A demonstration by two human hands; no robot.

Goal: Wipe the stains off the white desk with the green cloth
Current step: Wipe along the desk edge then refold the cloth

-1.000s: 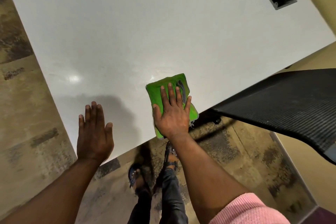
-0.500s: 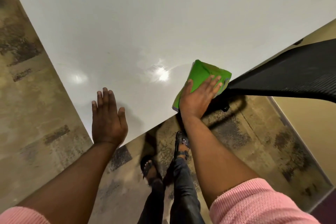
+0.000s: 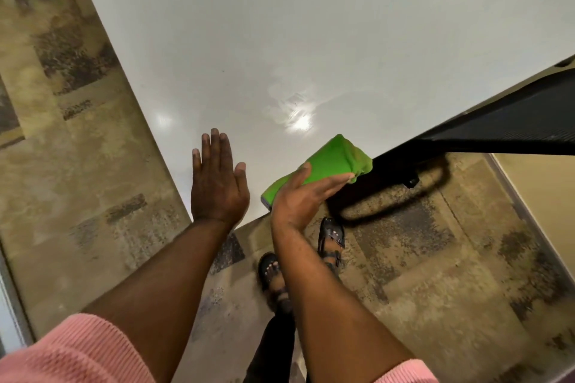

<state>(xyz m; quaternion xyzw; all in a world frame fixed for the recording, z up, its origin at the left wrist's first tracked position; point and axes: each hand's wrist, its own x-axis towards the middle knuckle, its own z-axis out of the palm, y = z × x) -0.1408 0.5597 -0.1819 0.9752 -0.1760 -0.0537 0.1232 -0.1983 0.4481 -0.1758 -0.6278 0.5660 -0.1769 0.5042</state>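
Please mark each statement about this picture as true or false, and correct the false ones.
1. The right hand holds the green cloth at the near edge of the white desk. True.
2. The left hand grips a second cloth. False: it lies flat and open on the desk, holding nothing.
3. A black chair is to the right of the cloth. True.
4. The cloth is spread out in the desk's middle. False: it is bunched at the edge.

Folded green cloth (image 3: 334,162) at near edge of glossy white desk (image 3: 280,25)
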